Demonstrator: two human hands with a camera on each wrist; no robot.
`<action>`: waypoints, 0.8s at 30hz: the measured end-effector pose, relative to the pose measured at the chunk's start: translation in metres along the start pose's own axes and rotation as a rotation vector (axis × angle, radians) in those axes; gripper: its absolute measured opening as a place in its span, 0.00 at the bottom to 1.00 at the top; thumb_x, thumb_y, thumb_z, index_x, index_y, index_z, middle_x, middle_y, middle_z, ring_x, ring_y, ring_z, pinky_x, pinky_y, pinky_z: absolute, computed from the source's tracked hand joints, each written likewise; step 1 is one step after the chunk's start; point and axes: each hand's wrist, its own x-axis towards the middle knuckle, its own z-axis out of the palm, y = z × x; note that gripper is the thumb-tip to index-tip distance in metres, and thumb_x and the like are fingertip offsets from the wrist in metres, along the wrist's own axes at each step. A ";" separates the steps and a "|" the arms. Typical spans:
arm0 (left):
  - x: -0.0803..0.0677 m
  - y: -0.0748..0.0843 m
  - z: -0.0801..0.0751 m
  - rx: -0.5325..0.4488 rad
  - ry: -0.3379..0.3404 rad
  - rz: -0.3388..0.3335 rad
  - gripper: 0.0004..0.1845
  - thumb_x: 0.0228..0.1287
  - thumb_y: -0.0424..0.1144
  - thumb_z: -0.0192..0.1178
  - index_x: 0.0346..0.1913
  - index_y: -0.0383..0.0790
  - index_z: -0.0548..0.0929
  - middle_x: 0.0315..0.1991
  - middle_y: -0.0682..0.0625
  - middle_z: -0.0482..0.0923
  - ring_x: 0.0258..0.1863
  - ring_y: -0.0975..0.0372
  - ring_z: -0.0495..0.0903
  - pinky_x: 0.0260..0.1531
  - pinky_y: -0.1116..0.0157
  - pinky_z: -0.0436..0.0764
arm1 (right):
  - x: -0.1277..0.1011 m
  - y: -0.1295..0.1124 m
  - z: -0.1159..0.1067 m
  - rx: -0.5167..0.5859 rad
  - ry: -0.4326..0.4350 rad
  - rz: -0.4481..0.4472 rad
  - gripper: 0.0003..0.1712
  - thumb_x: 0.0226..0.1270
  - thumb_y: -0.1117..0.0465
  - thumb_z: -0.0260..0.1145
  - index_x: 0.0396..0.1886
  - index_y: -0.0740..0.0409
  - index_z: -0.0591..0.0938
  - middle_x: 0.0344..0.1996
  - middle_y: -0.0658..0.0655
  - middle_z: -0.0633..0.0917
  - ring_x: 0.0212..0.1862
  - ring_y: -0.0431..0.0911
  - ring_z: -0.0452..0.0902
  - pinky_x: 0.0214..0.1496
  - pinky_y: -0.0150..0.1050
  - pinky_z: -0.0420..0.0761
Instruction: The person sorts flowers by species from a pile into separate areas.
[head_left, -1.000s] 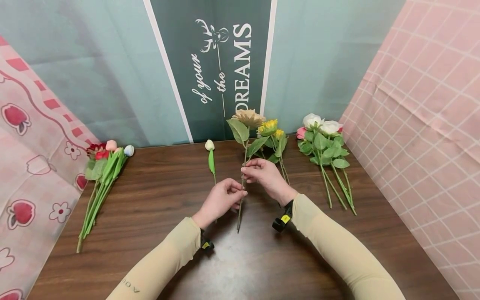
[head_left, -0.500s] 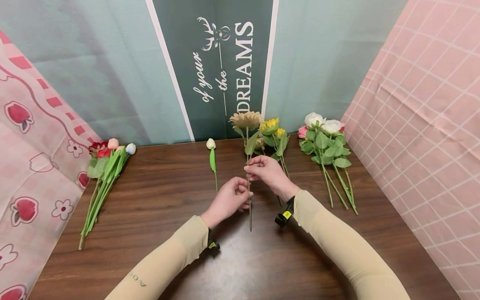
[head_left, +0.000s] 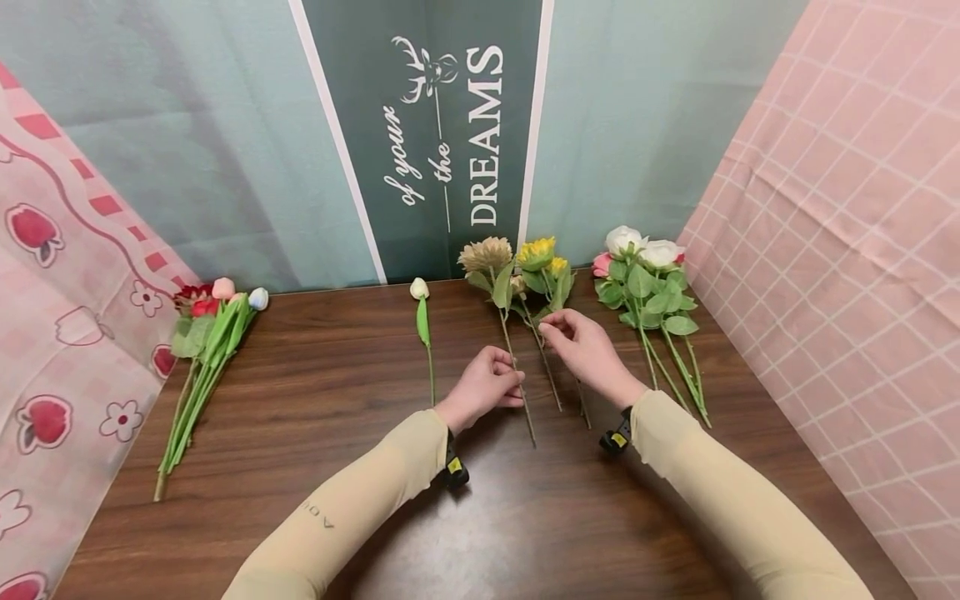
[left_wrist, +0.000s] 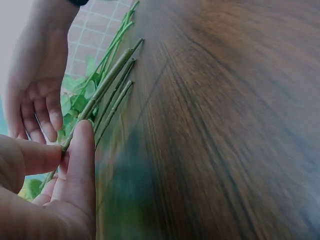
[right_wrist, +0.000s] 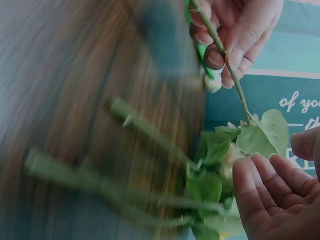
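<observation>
Pinching the beige flower (head_left: 486, 254) by its stem, the left hand (head_left: 487, 387) holds it over the bench (head_left: 315, 467). Right hand (head_left: 588, 350) hovers beside the sunflowers (head_left: 542, 254), fingers loosely curled, holding nothing.

On the table (head_left: 337, 467), a bunch of flowers (head_left: 202, 350) lies at the left of the frame. A single bud (head_left: 422, 321) lies near the middle. Another bunch (head_left: 652, 308) lies at the right. A banner (head_left: 442, 125) stands behind them, top middle.

Left hand (head_left: 483, 387) pinches the tan flower (head_left: 486, 253) stem; right hand (head_left: 588, 350) hovers beside
</observation>
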 end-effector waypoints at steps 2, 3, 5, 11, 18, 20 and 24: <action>0.005 -0.001 0.004 -0.008 -0.001 -0.017 0.17 0.71 0.26 0.58 0.57 0.25 0.66 0.40 0.34 0.77 0.28 0.56 0.81 0.34 0.58 0.89 | -0.003 0.006 -0.006 -0.139 0.020 -0.058 0.22 0.78 0.44 0.60 0.57 0.56 0.82 0.46 0.57 0.85 0.48 0.52 0.81 0.49 0.50 0.80; 0.007 -0.002 0.006 -0.009 -0.002 -0.020 0.17 0.71 0.26 0.58 0.57 0.26 0.66 0.40 0.35 0.77 0.27 0.57 0.81 0.34 0.58 0.89 | -0.005 0.009 -0.008 -0.210 0.028 -0.089 0.22 0.79 0.44 0.59 0.57 0.56 0.82 0.48 0.56 0.85 0.51 0.53 0.79 0.52 0.51 0.78; 0.011 -0.002 0.009 0.001 -0.007 -0.027 0.17 0.71 0.25 0.58 0.57 0.26 0.66 0.39 0.37 0.77 0.27 0.57 0.80 0.34 0.58 0.89 | -0.008 0.014 -0.012 -0.345 0.033 -0.157 0.23 0.78 0.46 0.60 0.59 0.58 0.82 0.53 0.58 0.84 0.59 0.56 0.76 0.61 0.55 0.74; 0.017 -0.004 0.009 0.191 -0.020 -0.035 0.15 0.71 0.26 0.59 0.54 0.26 0.68 0.35 0.37 0.81 0.21 0.58 0.81 0.29 0.59 0.88 | -0.020 0.025 -0.012 -0.560 -0.018 -0.227 0.28 0.75 0.46 0.64 0.64 0.61 0.79 0.63 0.65 0.79 0.74 0.64 0.60 0.76 0.60 0.56; 0.015 0.002 0.003 0.507 -0.023 -0.029 0.18 0.70 0.35 0.63 0.54 0.29 0.70 0.30 0.43 0.78 0.18 0.58 0.80 0.22 0.62 0.86 | -0.030 0.031 -0.005 -0.563 -0.058 -0.237 0.31 0.74 0.46 0.66 0.67 0.62 0.77 0.66 0.67 0.76 0.75 0.66 0.58 0.76 0.62 0.55; 0.014 0.003 0.002 0.551 -0.020 -0.030 0.19 0.70 0.37 0.64 0.55 0.30 0.70 0.31 0.44 0.76 0.19 0.58 0.81 0.22 0.62 0.86 | -0.031 0.031 -0.004 -0.561 -0.059 -0.240 0.31 0.74 0.46 0.65 0.67 0.62 0.77 0.66 0.67 0.76 0.75 0.66 0.58 0.76 0.62 0.56; 0.013 0.003 0.001 0.626 -0.013 -0.027 0.21 0.71 0.41 0.64 0.57 0.31 0.70 0.30 0.45 0.77 0.18 0.59 0.82 0.23 0.62 0.86 | -0.031 0.031 -0.003 -0.557 -0.059 -0.247 0.32 0.74 0.46 0.65 0.67 0.62 0.77 0.66 0.67 0.76 0.75 0.66 0.58 0.76 0.62 0.56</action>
